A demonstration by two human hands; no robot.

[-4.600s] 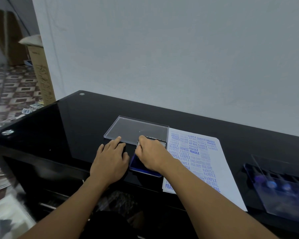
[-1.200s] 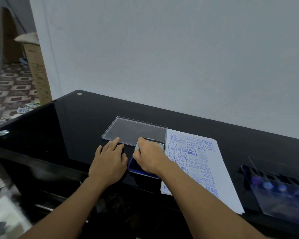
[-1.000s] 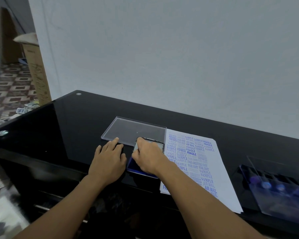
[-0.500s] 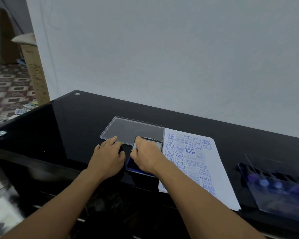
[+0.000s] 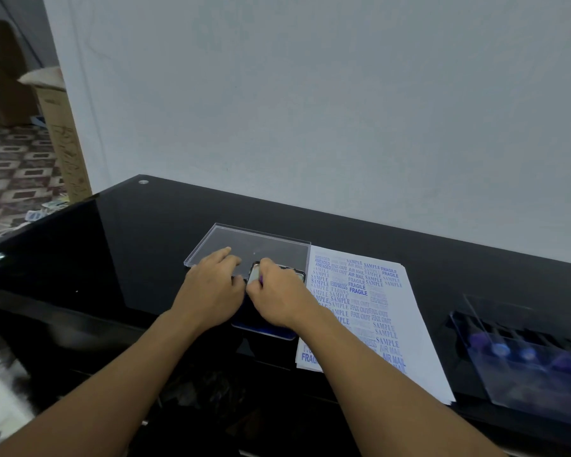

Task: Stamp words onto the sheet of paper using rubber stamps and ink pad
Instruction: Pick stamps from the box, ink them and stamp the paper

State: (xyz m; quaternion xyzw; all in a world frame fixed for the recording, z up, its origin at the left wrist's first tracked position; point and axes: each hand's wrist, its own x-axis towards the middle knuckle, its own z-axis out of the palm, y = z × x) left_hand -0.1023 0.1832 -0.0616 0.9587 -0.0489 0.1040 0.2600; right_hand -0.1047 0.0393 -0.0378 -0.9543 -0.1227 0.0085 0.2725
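Inking a rubber stamp (image 5: 254,276): right hand (image 5: 279,303) curls around it on the blue ink pad (image 5: 264,332), left hand (image 5: 211,288) flat alongside. Sheet of paper (image 5: 416,344), just right, is already mostly covered in words.

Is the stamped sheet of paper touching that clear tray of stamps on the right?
Apart. The head view shows a strip of bare black table between the sheet of paper and the clear tray.

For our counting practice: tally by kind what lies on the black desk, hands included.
hands: 2, left hand and right hand
clear lid: 1
ink pad: 1
rubber stamp: 1 held; racked ones too blurred
sheet of paper: 1
stamp rack: 1
total: 7
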